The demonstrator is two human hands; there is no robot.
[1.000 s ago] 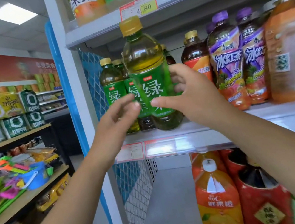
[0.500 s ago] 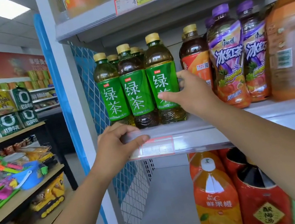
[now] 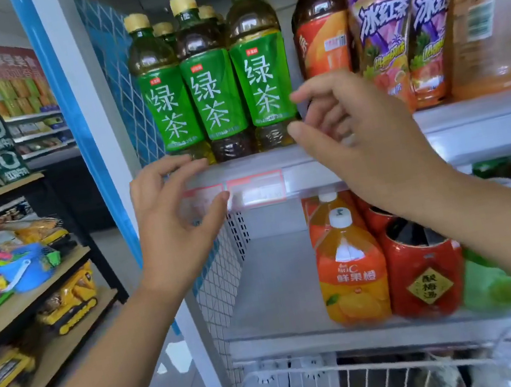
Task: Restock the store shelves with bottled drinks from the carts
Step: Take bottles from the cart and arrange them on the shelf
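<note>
Three green-tea bottles with yellow caps stand in a front row on the shelf (image 3: pixel 474 124); the rightmost one (image 3: pixel 260 66) has its green label facing me. More of them stand behind. My right hand (image 3: pixel 361 140) hovers just right of that bottle, fingers spread, holding nothing. My left hand (image 3: pixel 173 218) is lower, in front of the shelf edge and its price tags (image 3: pixel 257 189), fingers curled apart and empty. A wire cart (image 3: pixel 331 381) with packaged goods shows at the bottom.
Brown tea (image 3: pixel 320 28), purple-labelled iced tea (image 3: pixel 384 24) and orange drink bottles (image 3: pixel 489 15) fill the shelf to the right. Below stand orange juice (image 3: pixel 350 265) and red bottles (image 3: pixel 425 272), with bare shelf to their left. A toy and snack rack (image 3: pixel 27 301) stands left.
The green-tea bottle held a second ago now stands on the shelf in the front row. My right hand has let go and drawn back; my left hand dropped to the shelf edge.
</note>
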